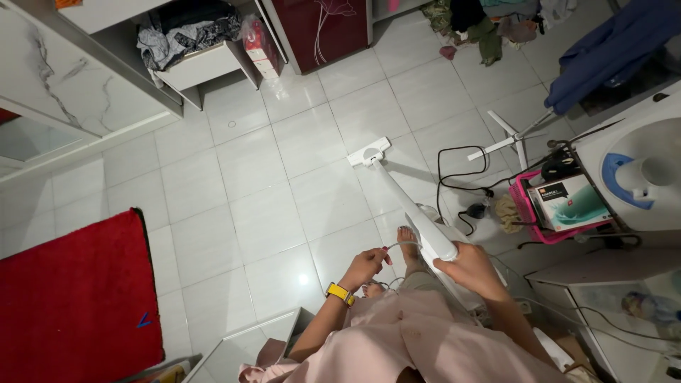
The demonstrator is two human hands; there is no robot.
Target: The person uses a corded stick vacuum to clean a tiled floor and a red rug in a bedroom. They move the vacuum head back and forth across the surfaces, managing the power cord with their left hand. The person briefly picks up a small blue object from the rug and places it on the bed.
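1. One vacuum point(415, 213) is showing: a white stick type, with a long slim tube slanting from the hands down to the floor point(234, 213).
2. One nozzle point(369, 152), flat and white, is resting on the tiles well ahead of the person's feet.
3. The right hand point(469, 266) is clenching around the upper end of the vacuum, fingers wrapped over the grip.
4. The left hand point(365, 266) is pinching a thin white cord point(401, 245) beside the tube, fingers closed on it; one yellow watch point(340, 293) is sitting on that wrist.
5. One bare foot point(407, 241) is standing just beside the tube; a second one is peeking out below the left hand, mostly hidden.
6. One red rug point(71, 298) is lying on the floor at the left, well apart from the nozzle.
7. One black cable point(454, 174) is looping over the tiles right of the tube, near it but not touching as far as can be seen.
8. One pink basket point(528, 206) is holding one box point(571, 202) with a teal picture, by a white round appliance point(638, 170).
9. One white fan stand point(514, 138) is spreading its legs beyond the cable.
10. One open drawer point(202, 60) is holding grey clothes point(181, 32); more clothes are piling up along the far wall.
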